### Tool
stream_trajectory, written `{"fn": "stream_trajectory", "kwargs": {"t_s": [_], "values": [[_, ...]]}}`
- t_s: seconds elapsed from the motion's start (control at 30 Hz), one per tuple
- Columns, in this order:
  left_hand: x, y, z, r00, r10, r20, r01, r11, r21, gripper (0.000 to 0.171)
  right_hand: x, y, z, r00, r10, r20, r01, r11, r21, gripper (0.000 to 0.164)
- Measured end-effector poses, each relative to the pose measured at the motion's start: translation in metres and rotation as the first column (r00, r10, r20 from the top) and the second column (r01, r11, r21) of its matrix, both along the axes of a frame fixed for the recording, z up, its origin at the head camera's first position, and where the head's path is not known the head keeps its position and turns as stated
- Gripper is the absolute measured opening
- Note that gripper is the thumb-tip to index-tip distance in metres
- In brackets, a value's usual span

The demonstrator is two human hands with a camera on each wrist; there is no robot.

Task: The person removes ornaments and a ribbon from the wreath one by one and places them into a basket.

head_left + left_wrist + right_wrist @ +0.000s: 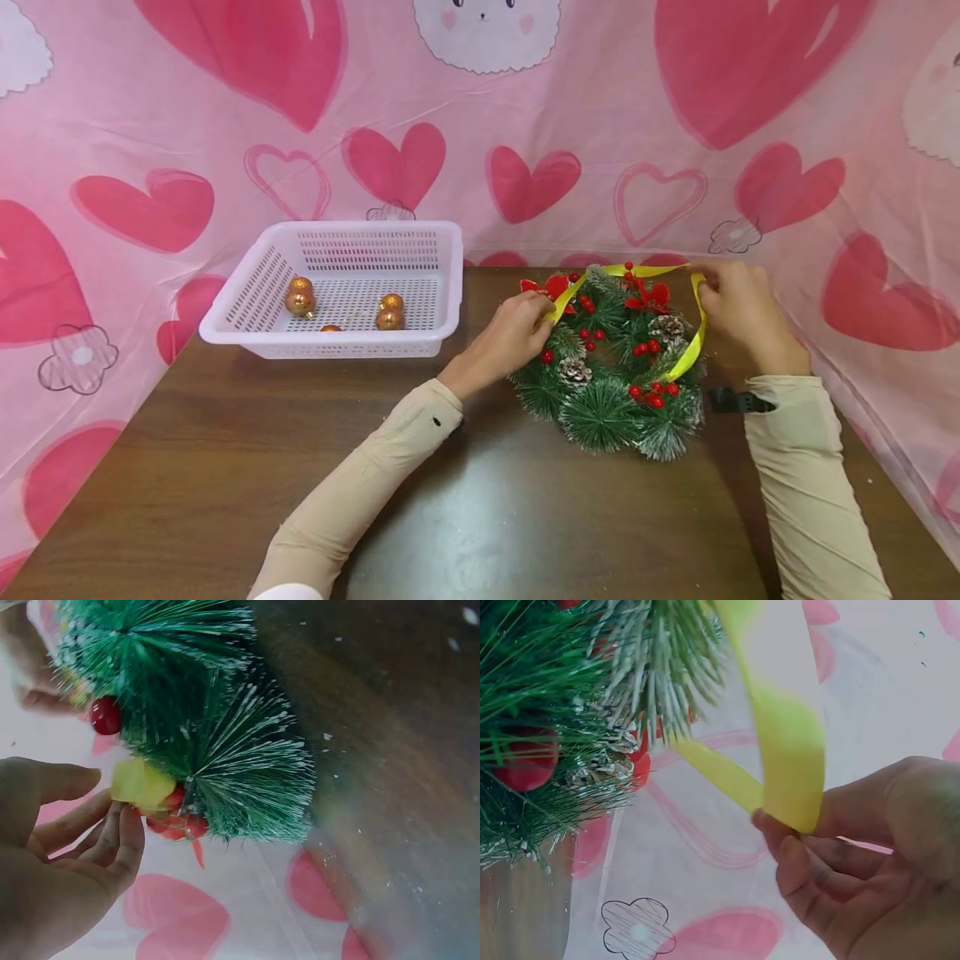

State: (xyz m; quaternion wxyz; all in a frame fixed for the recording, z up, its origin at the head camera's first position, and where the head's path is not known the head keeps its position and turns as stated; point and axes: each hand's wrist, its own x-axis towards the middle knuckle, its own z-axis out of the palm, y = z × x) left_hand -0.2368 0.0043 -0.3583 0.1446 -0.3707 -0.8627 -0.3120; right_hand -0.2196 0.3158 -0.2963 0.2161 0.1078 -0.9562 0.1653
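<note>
A green wreath [603, 412] with frosted tips, red berries, pinecones and red flowers lies on the table. A yellow ribbon [684, 357] runs over its far side and hangs down across its right part. My left hand [510, 340] pinches the ribbon at the wreath's left side, by a red flower [553, 287]; in the left wrist view thumb and fingertips are at the ribbon [142, 784]. Off the wreath's right edge, my right hand [746, 312] grips the ribbon, which folds between thumb and fingers [795, 862] in the right wrist view.
To the left on the brown table [247, 475] stands a white slotted basket [450, 300]. Several shiny orange-gold balls [300, 302] lie inside it. A pink cloth printed with hearts [532, 183] hangs behind the table and along its sides.
</note>
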Motion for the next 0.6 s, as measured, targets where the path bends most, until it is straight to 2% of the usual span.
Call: {"fn": "stream_trajectory", "kwargs": {"t_s": [0.13, 0.27, 0.43, 0.6], "values": [[0.002, 0.001, -0.003, 1.0, -0.009, -0.006, 0.009, 0.999, -0.035, 0.017, 0.001, -0.005, 0.002, 0.997, -0.017, -0.073, 0.014, 0.999, -0.042, 0.036], [0.002, -0.003, 0.001, 0.999, -0.005, -0.038, 0.005, 1.0, -0.01, 0.019, 0.002, -0.008, 0.003, 0.985, -0.016, -0.171, -0.002, 0.995, -0.104, 0.034], [0.0, -0.013, 0.013, 0.997, 0.041, -0.07, -0.038, 0.998, 0.043, 0.02, 0.002, -0.011, 0.005, 0.952, -0.043, -0.303, -0.011, 0.985, -0.172, 0.035], [-0.003, -0.022, 0.023, 0.99, 0.107, -0.096, -0.105, 0.994, 0.029, 0.024, 0.001, -0.012, 0.005, 0.919, -0.056, -0.391, -0.017, 0.984, -0.18, 0.034]]}}
